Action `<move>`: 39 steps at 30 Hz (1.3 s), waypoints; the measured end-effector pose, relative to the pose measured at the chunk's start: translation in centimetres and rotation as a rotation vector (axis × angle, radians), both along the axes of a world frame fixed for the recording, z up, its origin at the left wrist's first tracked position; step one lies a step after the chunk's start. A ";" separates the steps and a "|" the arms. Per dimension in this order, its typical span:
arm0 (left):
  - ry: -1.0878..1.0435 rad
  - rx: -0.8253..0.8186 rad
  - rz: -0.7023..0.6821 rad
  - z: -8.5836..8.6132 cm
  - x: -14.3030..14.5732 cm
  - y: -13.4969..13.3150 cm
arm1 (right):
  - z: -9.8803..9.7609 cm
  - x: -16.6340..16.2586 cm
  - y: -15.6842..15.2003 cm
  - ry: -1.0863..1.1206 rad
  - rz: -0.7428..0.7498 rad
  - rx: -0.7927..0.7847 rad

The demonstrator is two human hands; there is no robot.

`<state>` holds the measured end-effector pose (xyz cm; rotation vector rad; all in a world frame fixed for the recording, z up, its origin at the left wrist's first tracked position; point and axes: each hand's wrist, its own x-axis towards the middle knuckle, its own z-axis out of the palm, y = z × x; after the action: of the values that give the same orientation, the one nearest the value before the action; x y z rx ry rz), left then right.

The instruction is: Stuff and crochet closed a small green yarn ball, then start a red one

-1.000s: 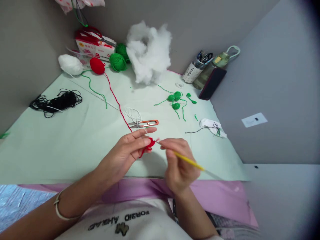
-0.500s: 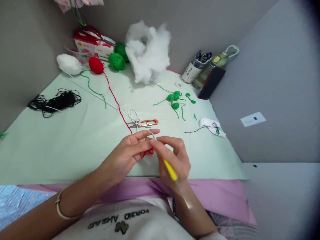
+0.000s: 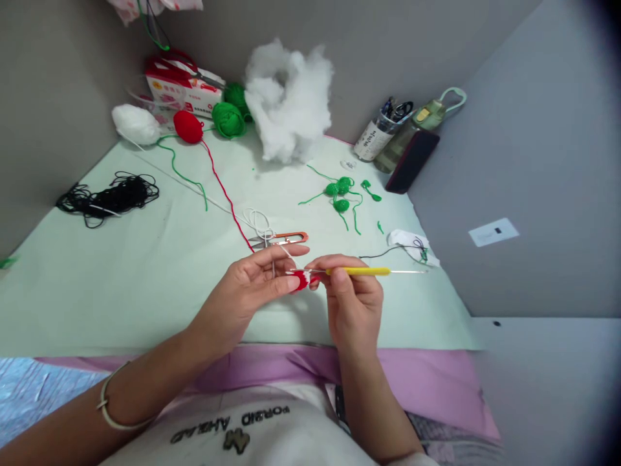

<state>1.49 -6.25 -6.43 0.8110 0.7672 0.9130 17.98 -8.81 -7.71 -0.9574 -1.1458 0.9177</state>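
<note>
My left hand (image 3: 252, 285) pinches a small red and white crochet piece (image 3: 301, 280) between thumb and fingers, with white yarn running over the raised index finger. My right hand (image 3: 356, 301) grips a crochet hook (image 3: 371, 271) by its yellow handle. The hook lies nearly level; its left tip meets the top of the piece, and its bare metal end points right. Red yarn (image 3: 224, 189) trails from the red ball (image 3: 188, 127) toward my left hand. Just beyond my fingers lie orange thread snips (image 3: 294, 237) and loops of white yarn (image 3: 259, 221).
Farther back are a white yarn ball (image 3: 136, 125), green yarn (image 3: 229, 120), a tissue box (image 3: 189, 90) and fluffy stuffing (image 3: 288, 100). A black yarn skein (image 3: 109, 197) lies left. To the right are green crocheted balls (image 3: 342, 205), a pen cup (image 3: 373, 136) and a phone (image 3: 412, 162).
My right hand has turned the hook from pointing down toward me to nearly level. The red and white piece now shows more clearly between my hands.
</note>
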 end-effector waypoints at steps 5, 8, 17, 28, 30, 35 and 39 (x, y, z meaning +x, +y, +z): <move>0.003 0.001 -0.024 0.0 -0.2 0.1 | 0.1 0.3 0.1 0.081 0.075 -0.014; 0.018 -0.002 -0.025 0.1 -0.3 0.1 | 0.3 0.2 -0.3 0.027 0.067 0.025; 0.111 0.085 0.066 0.6 -0.1 0.0 | 0.5 0.0 -1.2 -0.485 -0.069 0.396; -0.030 -0.083 -0.020 -0.1 0.2 -0.1 | -0.8 -0.8 -1.8 -0.908 -0.264 0.484; -0.102 -0.198 -0.094 -0.2 -0.2 0.1 | -0.5 -0.9 -1.6 -0.715 -0.241 0.415; -0.076 -0.136 -0.062 0.0 -0.4 0.3 | 0.6 -0.9 -0.7 -0.213 -0.153 0.184; -0.050 -0.059 -0.011 0.4 0.2 -0.1 | 0.3 -1.1 -0.6 -0.320 -0.128 0.195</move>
<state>1.64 -6.32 -6.06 0.7375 0.7424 0.8938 16.86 -9.46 -7.46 -1.0261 -1.3980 0.5496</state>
